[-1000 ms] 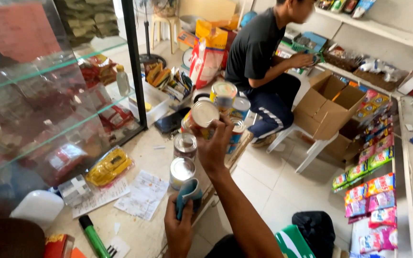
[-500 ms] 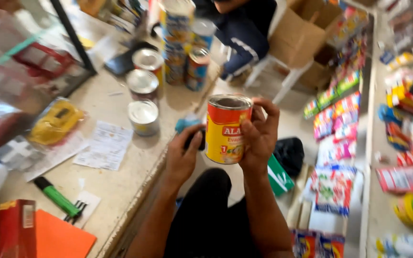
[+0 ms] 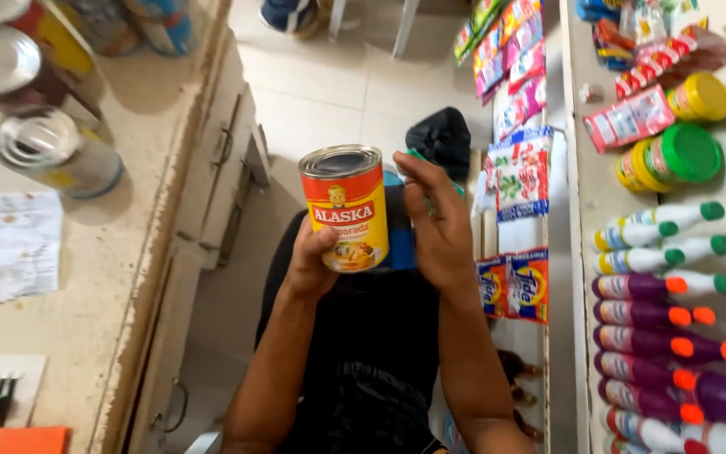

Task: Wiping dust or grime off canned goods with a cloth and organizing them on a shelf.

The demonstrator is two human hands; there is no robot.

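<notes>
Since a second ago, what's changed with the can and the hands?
The can came off the counter stack and down over the lap. Half a second ago both hands gripped it; now only the left hand holds it, upright. The right hand has let go and sits beside it, a green thing in its fingers. Other cans stay on the counter.

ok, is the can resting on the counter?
No, the left hand holds the red and yellow can in the air, off the counter.
</notes>
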